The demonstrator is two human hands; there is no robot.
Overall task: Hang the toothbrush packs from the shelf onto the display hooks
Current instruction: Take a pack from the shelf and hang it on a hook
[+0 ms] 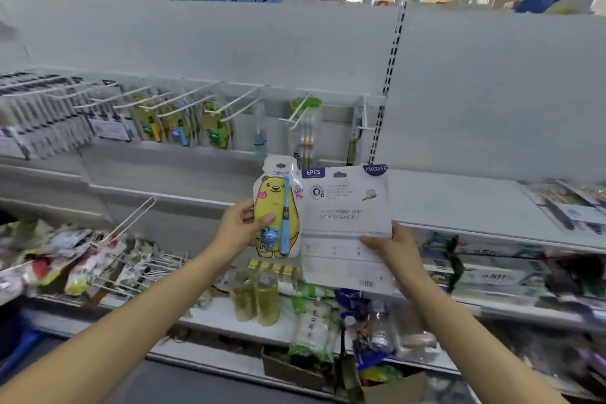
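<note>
— How were the arms?
— Both reached forward, raised to mid-height.
— And the hands?
— The left hand (241, 226) gripped with thumb in front; the right hand (395, 248) pinched likewise.

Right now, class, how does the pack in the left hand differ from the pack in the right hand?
The bear pack is yellow and contoured; the 6PCS pack is white, rectangular and bigger. The bear pack shows one blue brush; the 6PCS pack shows only print. Both have hang holes and are held upright.
</note>
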